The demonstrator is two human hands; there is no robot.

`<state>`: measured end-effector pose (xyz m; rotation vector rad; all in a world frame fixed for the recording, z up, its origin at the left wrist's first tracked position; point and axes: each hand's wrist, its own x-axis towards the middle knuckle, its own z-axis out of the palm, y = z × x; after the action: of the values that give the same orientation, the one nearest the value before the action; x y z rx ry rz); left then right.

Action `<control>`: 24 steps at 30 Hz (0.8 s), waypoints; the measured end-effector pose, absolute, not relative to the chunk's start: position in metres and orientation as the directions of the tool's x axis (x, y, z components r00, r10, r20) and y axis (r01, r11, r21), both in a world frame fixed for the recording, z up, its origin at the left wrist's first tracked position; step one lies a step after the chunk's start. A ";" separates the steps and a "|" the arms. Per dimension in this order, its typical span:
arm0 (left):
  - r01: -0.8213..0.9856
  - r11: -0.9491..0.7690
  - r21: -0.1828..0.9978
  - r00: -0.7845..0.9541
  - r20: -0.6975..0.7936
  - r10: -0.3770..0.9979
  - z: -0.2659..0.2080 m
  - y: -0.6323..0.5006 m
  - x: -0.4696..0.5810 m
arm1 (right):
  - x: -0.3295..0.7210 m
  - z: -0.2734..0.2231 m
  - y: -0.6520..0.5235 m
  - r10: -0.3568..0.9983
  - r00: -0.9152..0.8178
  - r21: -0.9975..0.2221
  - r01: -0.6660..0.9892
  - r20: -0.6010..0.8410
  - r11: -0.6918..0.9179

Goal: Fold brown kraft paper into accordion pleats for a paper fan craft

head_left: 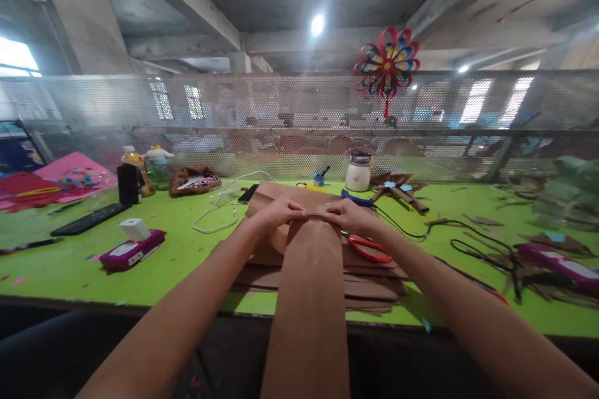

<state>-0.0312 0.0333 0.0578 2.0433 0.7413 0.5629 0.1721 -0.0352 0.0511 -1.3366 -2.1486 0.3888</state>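
A long strip of brown kraft paper (pixel 313 299) runs from the table down past its front edge toward me. My left hand (pixel 284 212) pinches the strip's far end at its left corner. At the right corner of that same end, my right hand (pixel 349 215) is closed on the paper, fingertips close to those of the left. Beneath both hands lies a stack of brown paper sheets (pixel 374 296). Red-handled scissors (pixel 369 249) rest on the stack beside my right wrist, their blades partly hidden. Behind the right hand is a blue-handled tool (pixel 358 199) with a black cord.
Purple power strips lie left (pixel 133 250) and right (pixel 559 262). A white-bodied jar (pixel 359 171) and a small blue bottle (pixel 319 179) stand at the back. Black cable (pixel 468 243) and paper scraps spread over the right side. A perforated metal screen (pixel 281 118) closes off the back.
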 end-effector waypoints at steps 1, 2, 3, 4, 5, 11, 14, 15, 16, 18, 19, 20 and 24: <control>0.320 -0.437 0.840 0.730 0.076 0.679 0.050 0.038 -0.031 | 0.175 0.046 -0.029 0.890 -0.370 -0.488 0.745 0.266 0.455; 0.359 -0.420 0.834 0.735 0.025 0.677 0.041 0.042 -0.032 | 0.177 0.040 -0.024 0.893 -0.391 -0.453 0.770 0.222 0.449; 0.394 -0.409 0.823 0.734 -0.014 0.679 0.032 0.045 -0.033 | 0.179 0.034 -0.020 0.895 -0.403 -0.438 0.781 0.190 0.445; 0.417 -0.415 0.808 0.740 -0.037 0.671 0.024 0.048 -0.034 | 0.180 0.027 -0.017 0.895 -0.413 -0.425 0.789 0.165 0.443; 0.430 -0.441 0.788 0.750 -0.040 0.660 0.016 0.050 -0.035 | 0.180 0.021 -0.016 0.895 -0.419 -0.419 0.793 0.153 0.443; 0.397 -0.606 0.689 0.803 0.060 0.593 -0.004 0.056 -0.036 | 0.179 -0.002 -0.024 0.858 -0.461 -0.356 0.781 0.224 0.513; 0.363 -0.687 0.629 0.822 0.130 0.554 -0.005 0.056 -0.032 | 0.178 -0.008 -0.027 0.805 -0.493 -0.245 0.779 0.329 0.577; 0.353 -0.725 0.591 0.828 0.164 0.536 -0.006 0.056 -0.030 | 0.177 -0.010 -0.026 0.791 -0.498 -0.219 0.779 0.354 0.588; 0.346 -0.759 0.552 0.831 0.194 0.521 -0.008 0.056 -0.027 | 0.176 -0.013 -0.025 0.785 -0.498 -0.210 0.778 0.369 0.592; 0.346 -0.793 0.502 0.828 0.234 0.509 -0.011 0.055 -0.022 | 0.174 -0.018 -0.022 0.780 -0.497 -0.218 0.771 0.381 0.598; 0.350 -0.798 0.490 0.824 0.245 0.511 -0.013 0.055 -0.019 | 0.173 -0.021 -0.020 0.778 -0.497 -0.224 0.768 0.383 0.601; 0.356 -0.802 0.480 0.819 0.252 0.515 -0.015 0.054 -0.017 | 0.171 -0.023 -0.018 0.776 -0.499 -0.227 0.764 0.385 0.604; 0.365 -0.829 0.423 0.809 0.296 0.507 -0.016 0.050 -0.014 | 0.168 -0.025 -0.013 0.766 -0.521 -0.200 0.761 0.377 0.617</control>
<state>-0.0140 0.0497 -0.0163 2.6475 0.6609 0.5733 0.1678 -0.0131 -0.0253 -1.2113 -2.4141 0.0146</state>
